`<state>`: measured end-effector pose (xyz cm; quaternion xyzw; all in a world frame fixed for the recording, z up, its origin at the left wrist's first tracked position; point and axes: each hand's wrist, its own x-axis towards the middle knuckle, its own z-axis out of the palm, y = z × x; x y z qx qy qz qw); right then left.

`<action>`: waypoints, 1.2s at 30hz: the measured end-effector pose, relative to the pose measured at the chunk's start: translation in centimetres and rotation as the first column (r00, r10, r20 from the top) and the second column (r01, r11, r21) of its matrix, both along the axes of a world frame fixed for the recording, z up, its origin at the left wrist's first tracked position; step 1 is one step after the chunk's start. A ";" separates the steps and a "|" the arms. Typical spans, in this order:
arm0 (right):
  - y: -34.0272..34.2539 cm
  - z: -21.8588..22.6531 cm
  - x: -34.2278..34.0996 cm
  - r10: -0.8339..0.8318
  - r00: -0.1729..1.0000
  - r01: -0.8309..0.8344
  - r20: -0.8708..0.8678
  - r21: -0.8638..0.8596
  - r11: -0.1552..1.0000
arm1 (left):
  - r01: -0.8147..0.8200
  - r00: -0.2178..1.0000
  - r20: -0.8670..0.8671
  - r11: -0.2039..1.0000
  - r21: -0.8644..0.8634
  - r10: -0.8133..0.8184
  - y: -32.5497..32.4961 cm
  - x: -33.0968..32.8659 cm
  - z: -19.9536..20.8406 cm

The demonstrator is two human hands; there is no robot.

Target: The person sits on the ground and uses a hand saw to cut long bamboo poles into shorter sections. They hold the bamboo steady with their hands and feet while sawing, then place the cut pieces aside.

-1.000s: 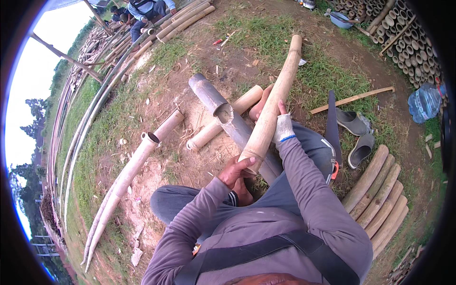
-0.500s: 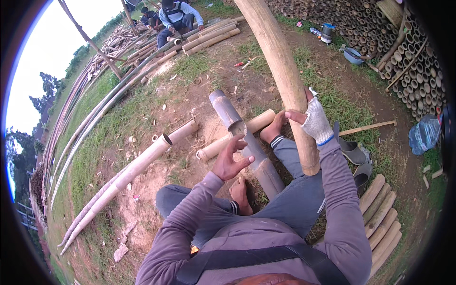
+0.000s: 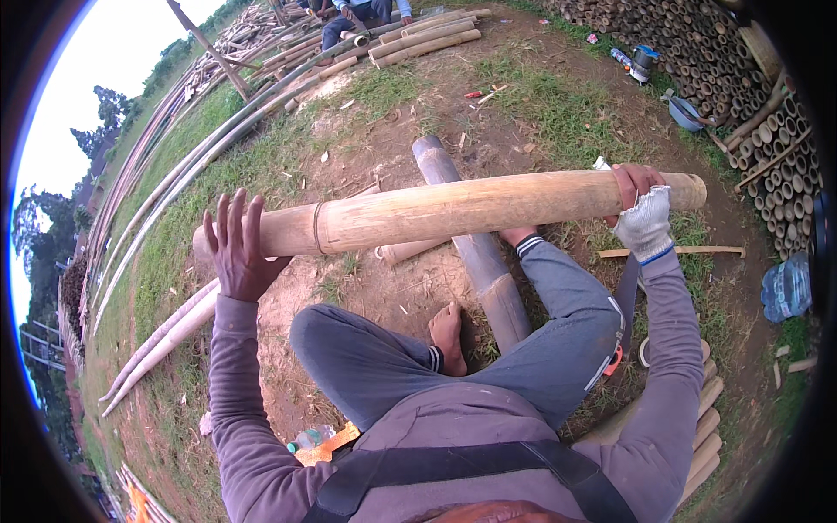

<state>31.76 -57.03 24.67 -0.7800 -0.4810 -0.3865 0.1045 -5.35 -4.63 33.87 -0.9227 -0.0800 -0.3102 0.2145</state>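
A thick, pale bamboo pole (image 3: 471, 209) is raised roughly level across in front of me, above my bent legs. Gripping it near its right end is my right hand (image 3: 641, 205), in a white fingerless glove, with the fingers wrapped over the top. My bare left hand (image 3: 237, 248) lies against the left end, its long fingers reaching past the upper edge and its thumb along the underside. Below the pole, a greyish bamboo length (image 3: 488, 270) slopes on the ground between my legs. A shorter pale piece (image 3: 410, 251) crosses under it, mostly hidden.
By my right knee is a dark blade (image 3: 628, 301) with an orange handle (image 3: 614, 361). Cut bamboo pieces (image 3: 704, 436) lie at my right, near a water jug (image 3: 786, 288). Stacked bamboo (image 3: 780, 183) fills the far right. Another person (image 3: 362, 17) sits among poles at the back.
The pole has swung from upright on my right to level across my front. My left hand has moved left and up from empty air onto its left end. The view has shifted.
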 end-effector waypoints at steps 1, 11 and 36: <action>0.2 -0.4 1.0 -0.011 1.000 0.012 0.021 -0.015 1.000 | 0.050 0.992 -0.115 0.997 -0.053 -0.055 0.6 0.7 -1.4; 6.3 -8.5 -1.5 -0.234 0.805 0.440 -0.545 0.283 0.853 | -0.282 0.899 -0.437 0.760 -0.585 -0.004 -7.5 13.2 -14.8; -14.9 -34.3 -21.8 -0.615 -0.343 0.720 -0.710 -0.619 0.313 | -0.358 0.721 -0.687 0.802 -0.478 -0.087 -5.2 24.4 -23.9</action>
